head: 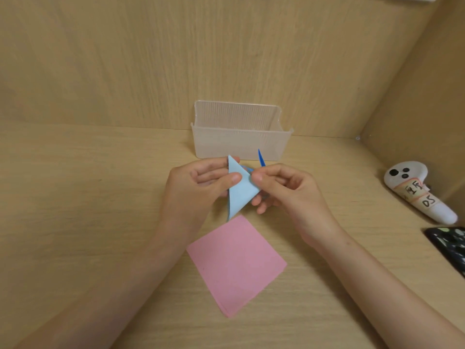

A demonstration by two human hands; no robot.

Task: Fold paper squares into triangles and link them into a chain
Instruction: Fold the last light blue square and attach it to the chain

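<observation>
A light blue paper triangle [241, 195] is held upright above the desk between both hands. My left hand [201, 187] pinches its left side with the thumb on the front face. My right hand [284, 187] pinches its right corner, and behind that hand a darker blue folded piece [261, 159] sticks up with a sharp tip. How the two blue pieces meet is hidden by my fingers. A pink paper square [236, 263] lies flat on the desk just below the hands.
A clear ribbed plastic box [240, 144] stands against the back wall behind the hands. At the right lie a white handheld controller with a label [417, 192] and a dark phone [450, 248]. Wooden walls close the desk at the back and right.
</observation>
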